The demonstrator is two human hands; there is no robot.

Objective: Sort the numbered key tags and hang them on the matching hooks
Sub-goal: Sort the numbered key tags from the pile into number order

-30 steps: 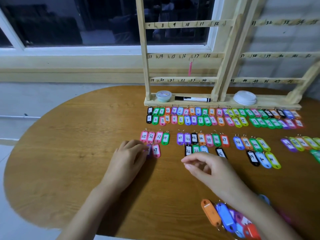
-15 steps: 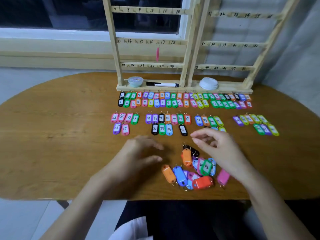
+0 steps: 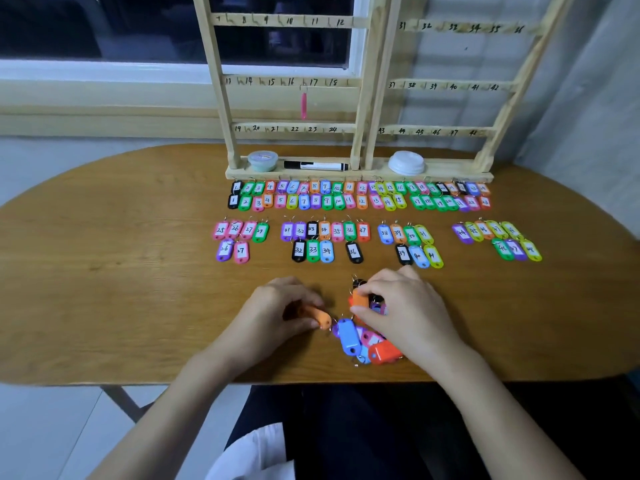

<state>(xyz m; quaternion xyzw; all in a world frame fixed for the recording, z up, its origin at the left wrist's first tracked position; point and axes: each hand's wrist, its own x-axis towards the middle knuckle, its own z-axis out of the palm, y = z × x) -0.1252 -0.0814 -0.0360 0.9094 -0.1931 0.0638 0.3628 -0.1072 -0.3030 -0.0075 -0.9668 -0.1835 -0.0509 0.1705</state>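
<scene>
A pile of unsorted key tags (image 3: pixel 363 341) lies near the table's front edge. My left hand (image 3: pixel 277 313) grips an orange key tag (image 3: pixel 317 315) at the pile's left side. My right hand (image 3: pixel 405 306) pinches another orange key tag (image 3: pixel 360 301) at the top of the pile. Sorted numbered tags lie in rows (image 3: pixel 360 197) and in groups (image 3: pixel 325 233) farther back. Behind them stands the wooden hook rack (image 3: pixel 360 81) with numbered rails. One pink tag (image 3: pixel 303 105) hangs near hook 17.
On the rack's base sit a small lidded tub (image 3: pixel 263 161), a black marker (image 3: pixel 315 165) and a white lid (image 3: pixel 406 162). The oval wooden table (image 3: pixel 104 271) ends just in front of the pile. A window and a curtain stand behind the rack.
Both hands came down from the sorted rows onto the unsorted pile. Each one has taken hold of an orange tag. The camera has tilted down and back.
</scene>
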